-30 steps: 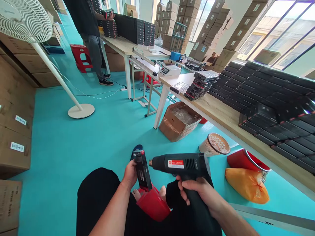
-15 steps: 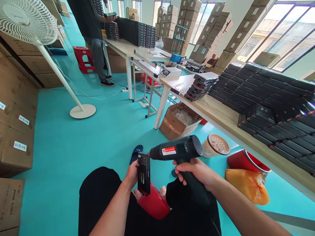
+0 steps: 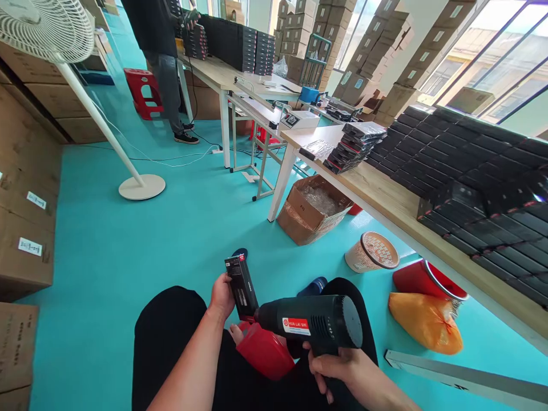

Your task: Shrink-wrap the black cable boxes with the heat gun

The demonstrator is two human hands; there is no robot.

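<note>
A slim black box (image 3: 242, 285) with printed lettering and a small red mark near its top is held upright and tilted in my left hand (image 3: 222, 297), fingers closed on its left edge. My right hand (image 3: 338, 368) grips the handle of a black heat gun (image 3: 310, 323) with a red and white label. The nozzle points left and meets or nearly meets the lower right edge of the box; I cannot tell whether they touch. Below the box, between my knees, is a red plastic stool (image 3: 268, 351).
To the right, a table (image 3: 385, 197) bears stacked black boxes (image 3: 462, 165) and a wrapped pile (image 3: 355, 145). Beneath stand a carton (image 3: 314, 208), a waste bin (image 3: 371, 252) and an orange bag (image 3: 423, 322). At left are a fan (image 3: 141, 186) and cartons (image 3: 25, 240). Another person (image 3: 160, 63) stands behind.
The heat gun has moved down, its nozzle going from the box's top to its lower end. The box has tilted, its top leaning left and its printed face turned more toward me.
</note>
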